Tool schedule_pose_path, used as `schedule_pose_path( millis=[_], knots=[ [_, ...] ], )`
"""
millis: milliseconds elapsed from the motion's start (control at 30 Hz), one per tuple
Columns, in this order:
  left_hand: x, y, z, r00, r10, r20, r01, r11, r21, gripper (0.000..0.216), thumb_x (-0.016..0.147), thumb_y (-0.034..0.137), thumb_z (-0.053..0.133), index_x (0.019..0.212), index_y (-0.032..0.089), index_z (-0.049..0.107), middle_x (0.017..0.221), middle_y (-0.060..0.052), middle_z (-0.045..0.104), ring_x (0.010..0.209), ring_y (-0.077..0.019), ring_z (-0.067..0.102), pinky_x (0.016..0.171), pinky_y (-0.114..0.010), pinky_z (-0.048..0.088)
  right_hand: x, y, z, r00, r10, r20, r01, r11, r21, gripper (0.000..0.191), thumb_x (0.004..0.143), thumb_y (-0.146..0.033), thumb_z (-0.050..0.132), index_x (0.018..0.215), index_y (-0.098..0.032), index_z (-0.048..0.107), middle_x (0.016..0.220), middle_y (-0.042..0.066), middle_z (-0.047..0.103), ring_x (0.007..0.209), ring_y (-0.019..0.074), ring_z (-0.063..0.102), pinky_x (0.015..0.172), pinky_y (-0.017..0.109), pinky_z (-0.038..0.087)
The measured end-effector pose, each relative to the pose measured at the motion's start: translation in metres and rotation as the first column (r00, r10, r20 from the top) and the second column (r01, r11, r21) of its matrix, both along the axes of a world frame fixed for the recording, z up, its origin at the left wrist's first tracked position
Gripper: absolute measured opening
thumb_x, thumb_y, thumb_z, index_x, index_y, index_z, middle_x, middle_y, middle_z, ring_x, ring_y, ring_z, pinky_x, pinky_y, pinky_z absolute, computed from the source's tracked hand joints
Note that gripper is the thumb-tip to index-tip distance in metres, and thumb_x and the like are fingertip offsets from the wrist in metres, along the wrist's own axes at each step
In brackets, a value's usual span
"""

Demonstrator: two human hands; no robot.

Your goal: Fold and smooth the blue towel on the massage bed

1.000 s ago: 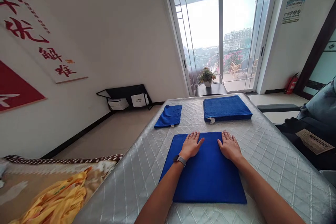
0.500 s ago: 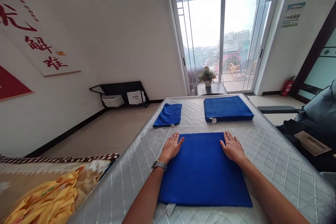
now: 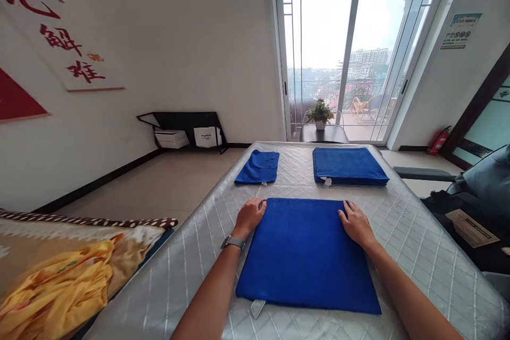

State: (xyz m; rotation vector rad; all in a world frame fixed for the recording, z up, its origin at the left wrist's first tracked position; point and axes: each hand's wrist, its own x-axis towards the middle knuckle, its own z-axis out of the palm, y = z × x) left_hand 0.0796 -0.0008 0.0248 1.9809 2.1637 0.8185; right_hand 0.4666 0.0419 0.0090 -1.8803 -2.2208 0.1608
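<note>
A flat blue towel (image 3: 308,255) lies squared on the quilted silver mattress (image 3: 187,271), a white tag sticking out at its near left edge. My left hand (image 3: 249,217) is at the towel's far left corner, fingers curled and the thumb against the edge, closed on the corner. At the far right corner, my right hand (image 3: 356,221) rests with its fingers stretched out over the towel's edge. Beyond it sits a thick stack of folded blue towels (image 3: 349,164). Another small, rumpled blue towel (image 3: 258,166) lies at the far left.
Yellow cloth (image 3: 66,281) lies on a patterned blanket at the left. On the right are dark cushions and a cardboard piece (image 3: 472,227). A potted plant (image 3: 320,113) stands on a chair past the mattress, before glass doors. A black rack (image 3: 187,130) is by the wall.
My left hand has gone from lying flat to curling at the far left corner. My right hand stays near its corner, fingers slightly shifted. The view has tilted a little.
</note>
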Motion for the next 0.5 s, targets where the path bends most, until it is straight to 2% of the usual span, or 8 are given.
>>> schedule_pose_path(
  millis=[233, 500],
  knots=[
    [0.0043, 0.0009, -0.0023, 1.0, -0.01, -0.024, 0.011, 1.0, 0.02, 0.035, 0.099, 0.033, 0.043, 0.117, 0.024, 0.072, 0.125, -0.005, 0.072, 0.121, -0.0219, 0.063, 0.107, -0.03, 0.042, 0.0032, 0.0022, 0.0, 0.997, -0.003, -0.083, 0.004, 1.0, 0.002, 0.063, 0.103, -0.041, 0.027, 0.157, -0.009, 0.036, 0.162, 0.011, 0.039, 0.15, 0.0222, 0.032, 0.122, 0.037, 0.023],
    [0.0056, 0.0005, -0.002, 0.999, -0.011, -0.033, 0.01, 1.0, -0.01, 0.035, 0.099, 0.033, 0.043, 0.119, 0.025, 0.071, 0.129, -0.004, 0.071, 0.123, -0.0225, 0.06, 0.111, -0.031, 0.039, 0.0035, 0.0028, 0.0001, 0.998, 0.0, -0.061, 0.0, 1.0, 0.003, 0.064, 0.103, -0.04, 0.024, 0.159, -0.009, 0.031, 0.164, 0.01, 0.034, 0.152, 0.0206, 0.028, 0.123, 0.036, 0.02]
  ],
)
